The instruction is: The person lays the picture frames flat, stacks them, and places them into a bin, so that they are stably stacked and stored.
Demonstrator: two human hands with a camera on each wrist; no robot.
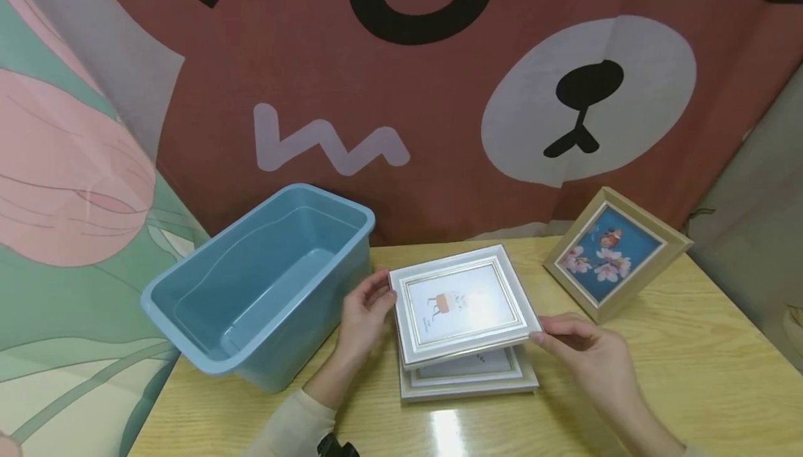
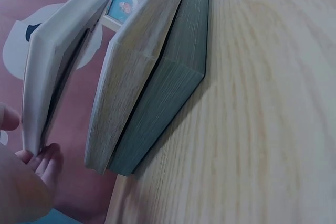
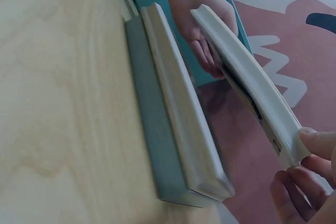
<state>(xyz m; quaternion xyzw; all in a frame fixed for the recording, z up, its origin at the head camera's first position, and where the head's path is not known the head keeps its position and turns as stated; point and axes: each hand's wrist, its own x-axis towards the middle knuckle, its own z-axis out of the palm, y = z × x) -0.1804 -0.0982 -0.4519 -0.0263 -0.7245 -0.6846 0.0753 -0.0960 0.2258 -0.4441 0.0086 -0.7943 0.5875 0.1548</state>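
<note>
A white picture frame (image 1: 461,304) with an animal print behind its glass is tilted above a second picture frame (image 1: 467,387). My left hand (image 1: 365,314) pinches its left edge, thumb on the front and fingers behind. At the lower right corner, my right hand (image 1: 592,359) pinches it between thumb and fingers. Both wrist views show a gap between the held frame and the pile below. There the second frame, pale wood-toned at its side, rests on a grey-green layer (image 2: 157,108) lying on the table.
A blue plastic bin (image 1: 351,290) stands left of the frames, with nothing seen inside. Toward the back right, a tan picture frame (image 1: 590,304) with a flower picture stands upright. A printed cloth (image 1: 301,60) hangs behind the wooden table (image 1: 677,359).
</note>
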